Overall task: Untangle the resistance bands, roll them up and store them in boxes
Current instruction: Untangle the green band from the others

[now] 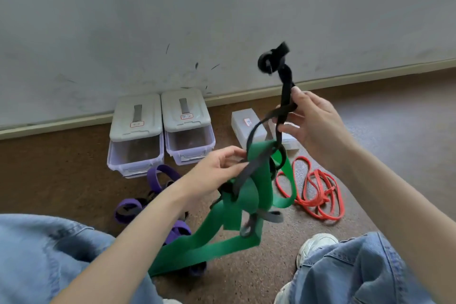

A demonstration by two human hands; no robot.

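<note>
Right hand (313, 121) pinches the black strap (286, 91), lifted to draw it clear of the green band (256, 180) | left hand (217, 168) grips the green band to steady the knot | two lidded boxes (160, 131) wait beyond the green band, by the wall.

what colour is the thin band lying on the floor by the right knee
Red-orange; the thin band shows best in the head view, loosely coiled on the floor.

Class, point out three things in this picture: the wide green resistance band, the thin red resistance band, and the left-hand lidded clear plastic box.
Wide green resistance band (259, 175), head view: flat hanging middle.
Thin red resistance band (318, 202), head view: coiled loops on floor.
Left-hand lidded clear plastic box (135, 116), head view: grey lid top.
</note>
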